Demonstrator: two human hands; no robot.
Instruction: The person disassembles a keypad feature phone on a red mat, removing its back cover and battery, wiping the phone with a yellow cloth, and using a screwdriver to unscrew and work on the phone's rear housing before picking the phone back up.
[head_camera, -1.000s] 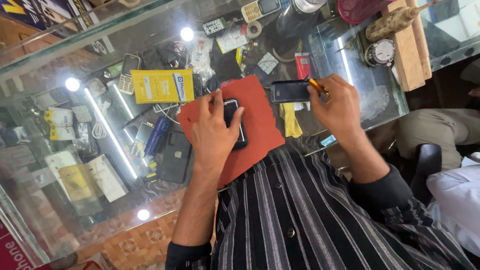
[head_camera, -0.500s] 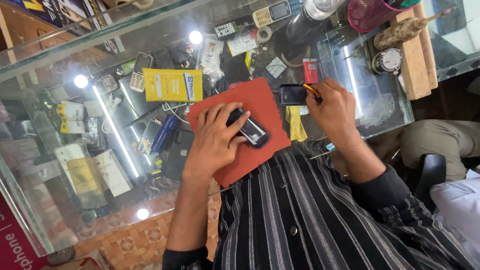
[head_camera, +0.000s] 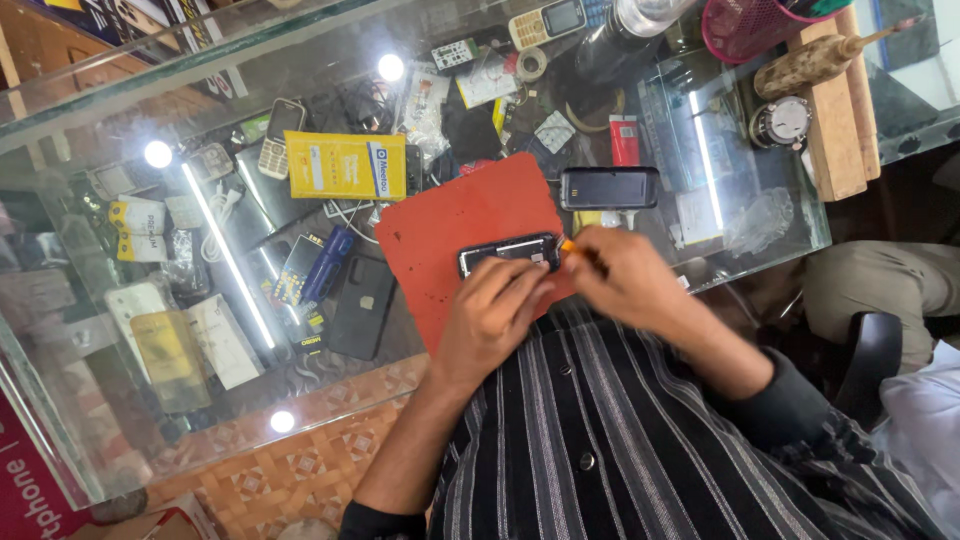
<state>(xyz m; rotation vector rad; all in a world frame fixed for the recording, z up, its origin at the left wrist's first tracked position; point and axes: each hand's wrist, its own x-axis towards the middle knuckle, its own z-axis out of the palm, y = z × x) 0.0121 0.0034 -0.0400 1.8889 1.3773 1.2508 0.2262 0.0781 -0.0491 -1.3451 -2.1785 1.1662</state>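
Two hands at work on an opened phone on a red mat

The opened phone (head_camera: 510, 253) lies flat near the front edge of the red mat (head_camera: 450, 225), which rests on the glass surface (head_camera: 760, 215). The left hand (head_camera: 492, 310) has its fingers curled over the phone's near edge, its grip narrow and pressing the phone down. The right hand (head_camera: 625, 280) is closed around a small tool with an orange handle (head_camera: 572, 247), its tip right at the phone's right end. Just beyond the mat's far right corner lies a dark back cover (head_camera: 609, 187), apart from the phone. A yellow box (head_camera: 345, 165) and a black phone case (head_camera: 361, 305) sit under the glass to the left
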